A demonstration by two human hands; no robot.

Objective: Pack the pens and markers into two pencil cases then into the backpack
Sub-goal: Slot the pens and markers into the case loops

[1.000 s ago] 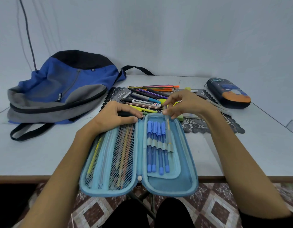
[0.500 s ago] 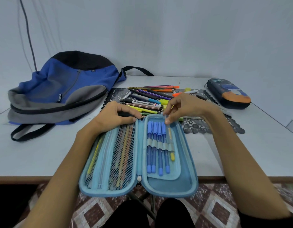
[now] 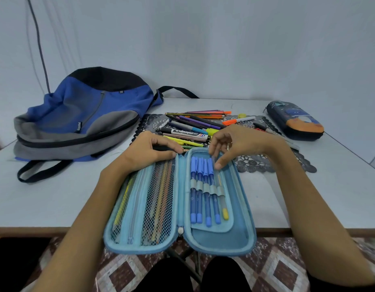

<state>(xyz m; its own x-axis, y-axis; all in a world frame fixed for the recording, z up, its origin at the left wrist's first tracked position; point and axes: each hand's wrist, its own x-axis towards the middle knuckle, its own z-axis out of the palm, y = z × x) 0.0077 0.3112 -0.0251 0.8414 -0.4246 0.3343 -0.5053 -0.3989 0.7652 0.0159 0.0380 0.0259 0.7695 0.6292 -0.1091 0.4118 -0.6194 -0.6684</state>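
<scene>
**A:** What could go wrong from here?

**B:** The pencil case (image 3: 220,242) is laid open at the near edge of the desk (image 3: 56,197), and its near end overhangs. The far rim of its mesh half is held by the left hand (image 3: 153,152), with fingers and thumb curled about it. Were that hold eased while a pen is pushed nearward, the case could be slid off the desk. The yellow-capped pen (image 3: 222,199) could also be pushed too far and slipped out of its elastic loop.

**A:** And the right hand (image 3: 235,144)?

**B:** Its fingers are loosely bent over the pens' far ends. Whether the yellow-capped pen is pinched or merely touched cannot be told.

**A:** How is that pen laid?

**B:** It is seated in the last loop, just beside the blue pens (image 3: 200,199). Its long axis is run far-to-near along the case, and the yellow cap is pointed toward the person.
</scene>
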